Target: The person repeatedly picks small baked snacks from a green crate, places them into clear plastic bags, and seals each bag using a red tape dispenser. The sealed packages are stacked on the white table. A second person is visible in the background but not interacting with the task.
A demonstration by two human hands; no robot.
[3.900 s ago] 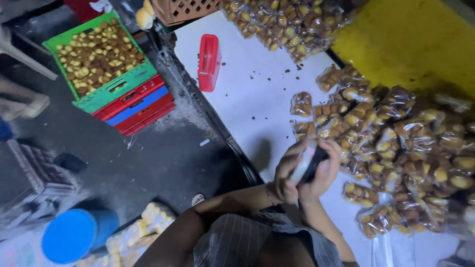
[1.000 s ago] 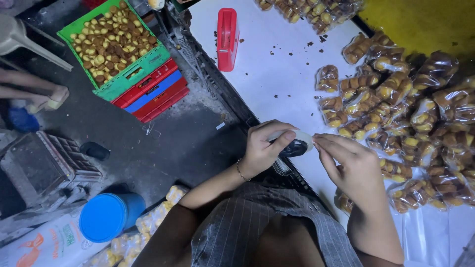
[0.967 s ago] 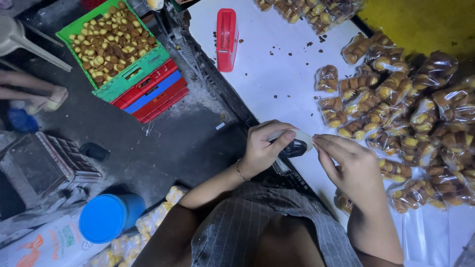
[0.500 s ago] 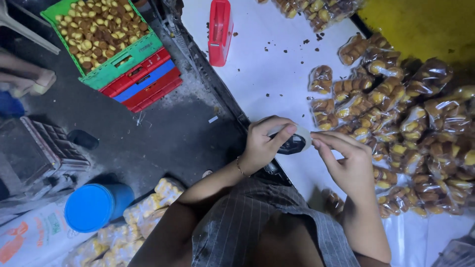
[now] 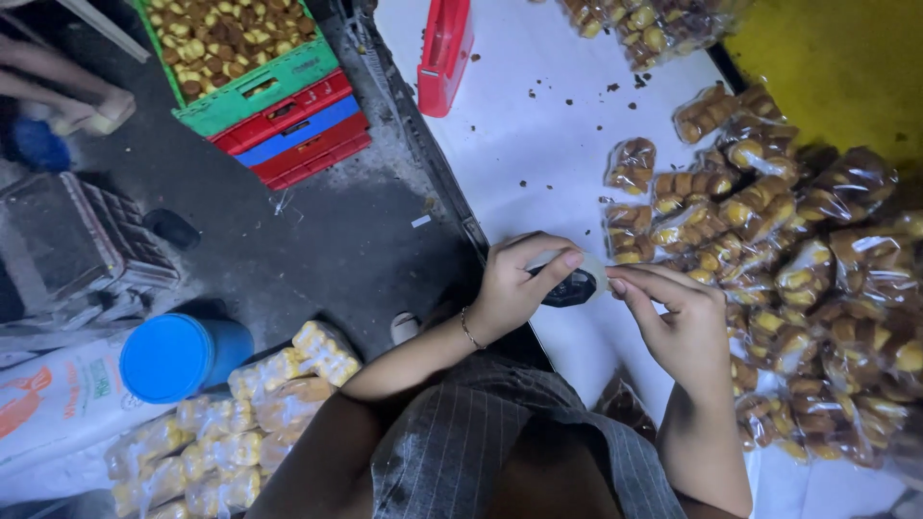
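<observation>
My left hand (image 5: 519, 279) and my right hand (image 5: 678, 322) meet over the near edge of the white table (image 5: 538, 144). Between their fingertips is a small black oval object (image 5: 575, 287) with a pale strip at its right end. The left hand's thumb and forefinger pinch it from the left. The right hand's fingertips touch the strip from the right. What the black thing is I cannot tell. A pile of clear bags filled with yellow-brown snacks (image 5: 769, 231) lies just right of my hands.
A red flat tool (image 5: 444, 48) lies at the table's far left. On the floor stand a green crate of loose snacks (image 5: 236, 48) on red crates, a blue bucket (image 5: 178, 356) and more filled bags (image 5: 250, 413). Another person's leg (image 5: 58, 82) is far left.
My hands came apart from one clasp and now hold the black object between their fingertips. The view has shifted slightly downward over the last second; the hands hardly moved.
</observation>
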